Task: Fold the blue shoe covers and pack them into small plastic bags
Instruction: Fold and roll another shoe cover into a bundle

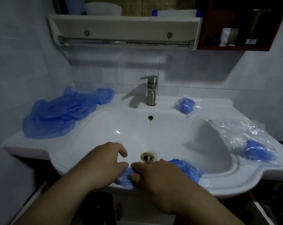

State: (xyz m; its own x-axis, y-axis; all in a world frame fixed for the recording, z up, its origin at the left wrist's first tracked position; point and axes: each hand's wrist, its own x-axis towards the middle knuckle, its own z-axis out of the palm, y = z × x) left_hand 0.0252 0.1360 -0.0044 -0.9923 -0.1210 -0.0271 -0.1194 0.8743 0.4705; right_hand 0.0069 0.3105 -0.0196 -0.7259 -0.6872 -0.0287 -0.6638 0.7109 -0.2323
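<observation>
Several loose blue shoe covers lie in a crumpled, see-through heap on the left of the white bench, close against the wall tiles. In the middle, at the bench's near edge in front of the basin's drain, one shoe cover is stretched sideways, bunched and wrinkled, and both hands are on it. The left hand sits at the cover's left end with its thumb laid along the film and its fingers loosely curled above the basin; whether it actually grips the film I cannot tell. The right hand lies palm down over the cover's middle, fingers curled on top and thumb tucked below, pinching the film. The cover's right end sticks out past the right wrist. Behind, right of the tap, a small clear bag holds a tightly folded blue bundle. Farther right, on the bench's right wing, crinkled clear plastic bags lie together, and another folded blue bundle shows inside the nearest.
</observation>
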